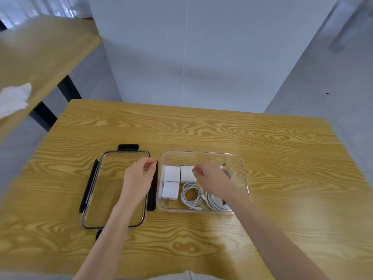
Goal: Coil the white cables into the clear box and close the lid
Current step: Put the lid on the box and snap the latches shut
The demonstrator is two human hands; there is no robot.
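Grey floor and a pale partition wall surround a wood-grain tabletop (201,128), with a second table off to the left carrying a crumpled white cloth (14,100).

On the tabletop the lid (113,188), clear with black latches, lies flat just left of the clear box (242,174); the two sit close, edges nearly touching. Inside the box are three white chargers (171,172) at the left, one coiled cable (191,196) in the near middle, a second coil (216,202) beside it and a third white cable (229,172) partly hidden behind the right hand.

The left hand (139,178) hovers over the lid's right edge, fingers curled toward the thumb; whether that grip pinches the latch or nothing, I cannot tell. The right hand (210,178) is over the box, fingers loosely curled, apparently grasping nothing, though the far cable sits right at its knuckles.

Likely risks: a coil could spring loose and ride up over the rim, so the lid would trap it and fail to latch. Lifting the lid by one latch could make it swing and knock the light box sideways.
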